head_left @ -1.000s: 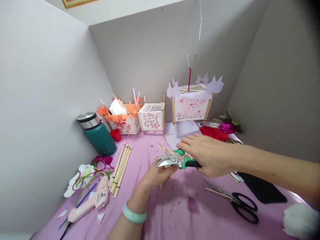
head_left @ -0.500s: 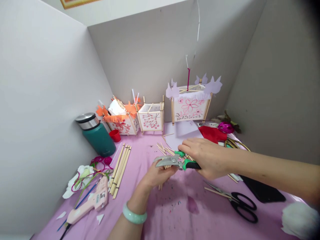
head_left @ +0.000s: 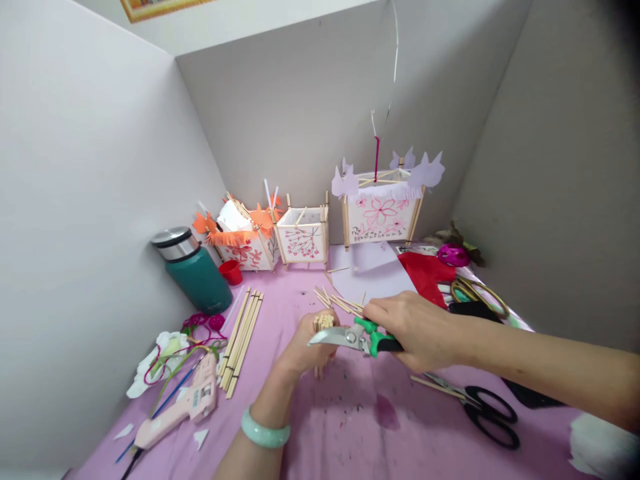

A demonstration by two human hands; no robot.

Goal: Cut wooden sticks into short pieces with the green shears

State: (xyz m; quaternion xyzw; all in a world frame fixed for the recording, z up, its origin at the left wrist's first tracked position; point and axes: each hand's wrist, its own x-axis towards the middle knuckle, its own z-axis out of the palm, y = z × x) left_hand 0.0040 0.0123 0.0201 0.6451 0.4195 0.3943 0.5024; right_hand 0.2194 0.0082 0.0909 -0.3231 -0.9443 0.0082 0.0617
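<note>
A bundle of thin wooden sticks [head_left: 323, 323] stands upright in my left hand [head_left: 303, 347], its cut ends facing up and its lower ends showing below the fist. My right hand [head_left: 411, 328] is wrapped round the green and black handles of the pruning shears [head_left: 350, 338]. The blades point left and lie just in front of my left hand, close below the top of the bundle. Whether the blades touch a stick I cannot tell. Short loose sticks [head_left: 345, 304] are scattered on the purple cloth behind my hands.
Paper lanterns [head_left: 301, 243] line the back, one lilac-trimmed lantern [head_left: 383, 213] on a wire. At left are a teal bottle [head_left: 203, 277], a red cup [head_left: 231, 272], bound sticks [head_left: 245, 343] and a pink glue gun [head_left: 183, 405]. Black-handled scissors [head_left: 487, 417] lie at right.
The shears have moved slightly down, off the top of the bundle, so the stick ends now show. My right hand has lowered a little and shifted right.
</note>
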